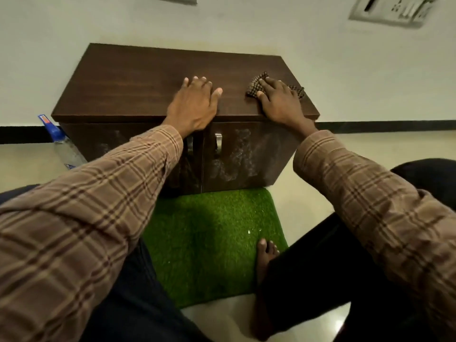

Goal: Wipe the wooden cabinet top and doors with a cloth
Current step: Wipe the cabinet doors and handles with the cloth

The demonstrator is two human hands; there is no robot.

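Note:
A low dark wooden cabinet (138, 80) stands against the wall, its top facing me. My right hand (281, 102) presses flat on a small brown checked cloth (256, 86) near the top's right front corner. My left hand (195, 102) lies flat and empty on the top near the middle front edge, fingers spread. Below, the two doors (246, 156) are shut, show pale dusty smears, and carry metal handles (218, 141) at the centre seam. My left sleeve hides part of the left door.
A clear plastic bottle with a blue cap (61, 144) leans on the floor at the cabinet's left side. A green turf mat (209, 238) lies before the doors, my bare foot (265, 253) on its right edge. A wall socket plate (392, 11) sits upper right.

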